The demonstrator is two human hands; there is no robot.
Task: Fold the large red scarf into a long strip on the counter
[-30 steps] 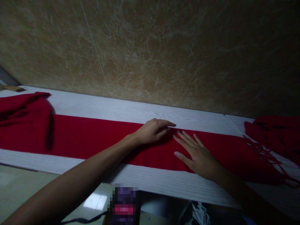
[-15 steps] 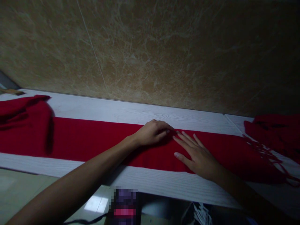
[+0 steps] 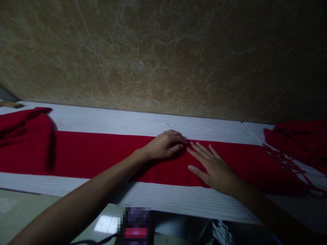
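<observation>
A long red fringed scarf lies stretched lengthwise across a white wood-grain tabletop. My left hand rests on the middle of it near the far edge, fingers gently bent and thumb a little apart, with no cloth visibly pinched. Just to the right, my right hand lies flat on the scarf with its fingers spread, fingertips close to those of the left. Loose fringe strands show at the scarf's right end. On the left, a bunched red fold of cloth covers part of the strip.
More crumpled red cloth sits at the right end of the white tabletop. A brown marbled wall rises along the far edge. A small wooden piece is at far left. Below the near edge are tiled floor and white strands.
The view has shifted slightly. Both hands keep nearly the same place and pose on the scarf, and the cloth looks the same.
</observation>
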